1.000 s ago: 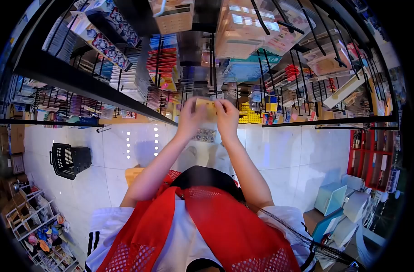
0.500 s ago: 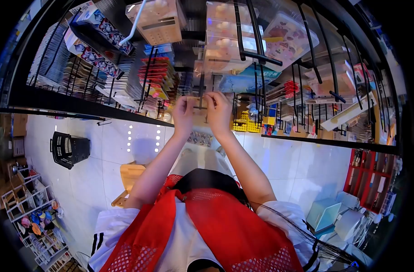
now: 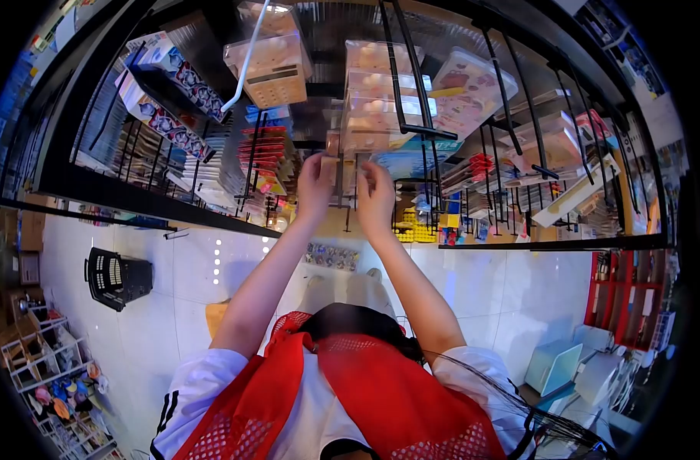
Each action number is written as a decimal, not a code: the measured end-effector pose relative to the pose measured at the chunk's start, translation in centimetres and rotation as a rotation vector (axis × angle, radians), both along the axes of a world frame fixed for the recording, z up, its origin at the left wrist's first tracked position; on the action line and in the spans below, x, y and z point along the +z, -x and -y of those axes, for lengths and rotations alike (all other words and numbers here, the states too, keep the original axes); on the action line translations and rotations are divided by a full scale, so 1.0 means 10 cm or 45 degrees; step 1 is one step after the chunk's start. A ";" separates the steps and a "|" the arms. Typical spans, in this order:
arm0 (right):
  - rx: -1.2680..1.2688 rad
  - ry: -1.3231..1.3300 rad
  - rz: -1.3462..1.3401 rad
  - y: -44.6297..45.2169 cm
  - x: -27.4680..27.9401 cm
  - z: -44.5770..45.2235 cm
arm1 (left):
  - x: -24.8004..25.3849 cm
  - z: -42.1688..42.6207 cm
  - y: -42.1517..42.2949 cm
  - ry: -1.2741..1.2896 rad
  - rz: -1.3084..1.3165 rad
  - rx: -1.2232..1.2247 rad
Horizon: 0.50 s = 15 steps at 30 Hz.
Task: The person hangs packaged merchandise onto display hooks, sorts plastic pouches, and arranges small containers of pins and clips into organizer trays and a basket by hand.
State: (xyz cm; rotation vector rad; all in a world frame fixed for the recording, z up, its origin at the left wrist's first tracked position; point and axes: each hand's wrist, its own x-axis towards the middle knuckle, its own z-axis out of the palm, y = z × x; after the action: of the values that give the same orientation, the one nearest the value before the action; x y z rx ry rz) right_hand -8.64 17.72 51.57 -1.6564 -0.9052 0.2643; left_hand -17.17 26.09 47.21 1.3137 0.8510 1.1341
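My left hand [image 3: 314, 187] is raised at the shelf rack, its fingers bent together beside a small pale item [image 3: 330, 164]; what it grips is too small to make out. Across a narrow gap my right hand [image 3: 375, 198] has its fingers curled but apart, with nothing visible in them. Thin metal hooks [image 3: 347, 188] run between the hands. Red packets [image 3: 264, 157] hang left of my left hand. Above and to the right of my right hand are clear-fronted boxes [image 3: 373, 115] and a blue package [image 3: 407, 159].
Black hooks [image 3: 428, 132] jut out at the upper right. The rack's black bar [image 3: 127, 193] crosses the left side. Yellow blocks [image 3: 417, 226] lie right of my right hand. A black basket [image 3: 120, 277] stands on the floor at left, and a red shelf [image 3: 622, 299] at right.
My hands have moved up to the hooks and slightly apart. The yellow piece between them a second ago no longer shows clearly. My right fingers have spread.
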 end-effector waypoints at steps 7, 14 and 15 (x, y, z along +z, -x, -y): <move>-0.086 -0.016 -0.073 -0.12 -0.14 0.86 | 0.54 0.49 0.71 -0.633 -0.307 -0.049; -0.036 -0.216 -0.005 0.23 0.49 0.87 | 1.71 -0.33 0.24 -0.814 -0.134 0.492; -0.023 -0.202 0.008 0.30 0.50 0.90 | 1.68 -0.50 0.17 -0.794 -0.140 0.488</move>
State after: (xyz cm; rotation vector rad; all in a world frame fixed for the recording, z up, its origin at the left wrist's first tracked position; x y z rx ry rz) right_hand -11.68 8.73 56.59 -1.5189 -0.8924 0.1702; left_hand -18.86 31.12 64.02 1.7776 0.8871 1.7346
